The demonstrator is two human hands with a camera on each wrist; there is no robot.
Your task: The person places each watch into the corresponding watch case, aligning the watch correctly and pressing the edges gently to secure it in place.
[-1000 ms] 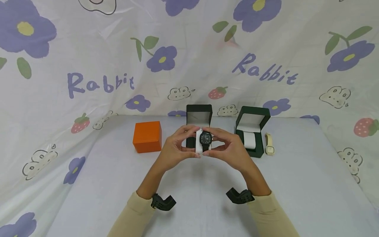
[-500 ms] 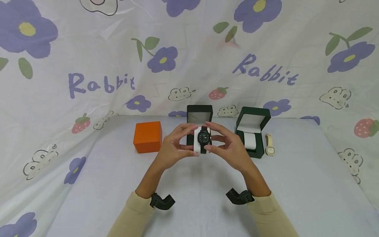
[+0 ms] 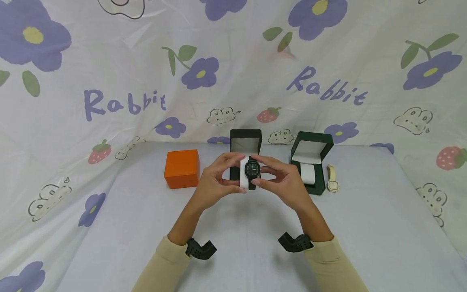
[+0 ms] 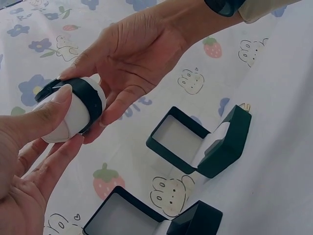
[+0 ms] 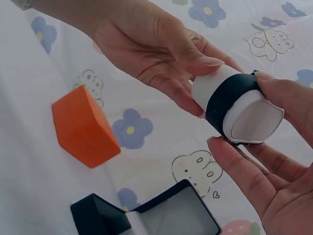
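Observation:
Between both hands, a black-strapped wristwatch (image 3: 252, 169) with a dark dial is wrapped around a white watch cushion (image 3: 243, 173). My left hand (image 3: 212, 180) pinches the bare left end of this cushion (image 4: 68, 122), thumb on the near side. At the watch's side, my right hand (image 3: 286, 180) pinches the strap (image 5: 232, 100) between thumb and fingers. Just behind the hands stands an open dark green watch box (image 3: 245, 134), its lower part mostly hidden. In the right wrist view the cushion's flat white end faces the camera.
An orange box (image 3: 181, 168) stands left of the hands. On the right, a second open green box (image 3: 319, 178) holds a white cushion (image 3: 307, 173), with a gold watch (image 3: 332, 180) lying beside it. A printed cloth (image 3: 248, 81) hangs behind the table.
The watch and cushion shift slightly left, then back a little to the right. My right thumb has moved up from below the watch onto the lower strap. The boxes stay where they were.

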